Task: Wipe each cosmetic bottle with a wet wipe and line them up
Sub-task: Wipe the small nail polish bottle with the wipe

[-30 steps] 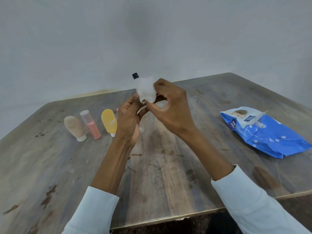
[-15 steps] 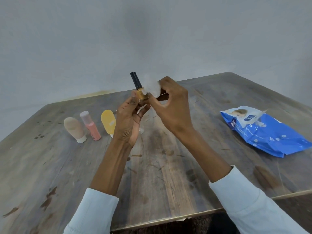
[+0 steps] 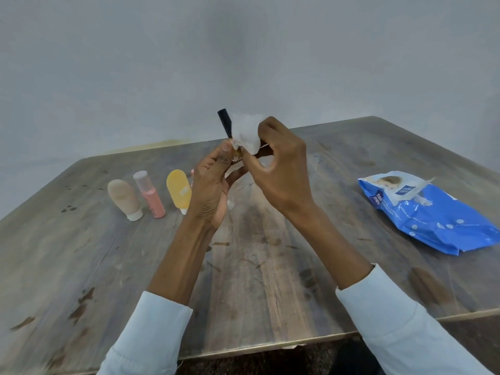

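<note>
Nail-polish bottle (image 3: 226,128) is held above the table (image 3: 270,266), pinched at its base by the left hand (image 3: 211,185), its long axis near upright, black cap tilted slightly left. Against its right side a wet wipe (image 3: 247,135) is pressed, bunched in the right hand (image 3: 281,171). Beyond the left hand, the row stands: beige tube (image 3: 124,196), pink bottle (image 3: 150,194), yellow tube (image 3: 179,192). Judged from this, placement falls nearer the left hand.

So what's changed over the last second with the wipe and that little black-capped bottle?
The wet wipe, pinched in the right hand, slid down off the cap of the small bottle, so the black cap now shows bare and the wipe sits at its body. The left hand kept its hold on the bottle. The beige tube, pink bottle, yellow tube and blue wipes pack stayed put.
</note>
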Demonstrator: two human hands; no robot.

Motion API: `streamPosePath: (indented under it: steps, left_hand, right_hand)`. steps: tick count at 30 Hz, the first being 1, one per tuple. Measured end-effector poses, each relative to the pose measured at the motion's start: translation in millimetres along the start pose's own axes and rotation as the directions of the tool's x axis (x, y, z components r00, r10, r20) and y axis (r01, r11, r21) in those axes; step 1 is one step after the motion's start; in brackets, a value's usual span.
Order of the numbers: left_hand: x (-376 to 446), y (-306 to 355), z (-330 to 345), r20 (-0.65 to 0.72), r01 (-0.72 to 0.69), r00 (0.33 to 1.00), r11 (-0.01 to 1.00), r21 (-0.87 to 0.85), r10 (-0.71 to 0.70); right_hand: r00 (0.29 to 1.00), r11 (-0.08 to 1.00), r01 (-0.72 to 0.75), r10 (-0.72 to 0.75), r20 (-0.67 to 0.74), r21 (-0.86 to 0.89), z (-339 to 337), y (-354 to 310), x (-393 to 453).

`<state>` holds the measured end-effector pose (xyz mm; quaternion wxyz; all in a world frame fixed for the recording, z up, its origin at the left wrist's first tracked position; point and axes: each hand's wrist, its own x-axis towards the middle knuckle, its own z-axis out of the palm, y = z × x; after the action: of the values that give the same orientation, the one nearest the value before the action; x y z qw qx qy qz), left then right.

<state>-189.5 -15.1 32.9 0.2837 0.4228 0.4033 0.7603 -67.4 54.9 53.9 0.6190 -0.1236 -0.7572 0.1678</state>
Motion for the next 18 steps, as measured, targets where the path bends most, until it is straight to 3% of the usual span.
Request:
streamPosePath:
  steps: [4, 8, 12, 16, 18]
  left_hand:
    - [-2, 0, 0, -0.005, 0.03, 1.0, 0.999, 0.024, -0.03]
    - [0, -2, -1, -0.005, 0.018, 1.0, 0.998, 0.052, -0.018]
    - [2, -6, -3, -0.03, 0.026, 0.999, 0.994, 0.109, -0.023]
    - [-2, -6, 1, -0.043, 0.043, 0.998, 0.998, 0.052, -0.041]
    - [-2, -7, 0, -0.051, 0.054, 0.997, 0.997, 0.048, -0.051]
  right_hand:
    - [0.984, 0.987, -0.158, 0.157, -0.087, -0.011, 1, 5, -1]
    - [0.999, 0.999, 0.032, -0.032, -0.028, -0.015, 4, -2, -4]
    - [0.995, 0.996, -0.077, 0.074, -0.06, -0.05, 7, 7, -5]
    - [0.998, 0.997, 0.055, -0.054, 0.011, -0.05, 9, -1, -10]
    - [1.0, 0.998, 0.028, -0.028, -0.009, -0.047, 10, 1, -9]
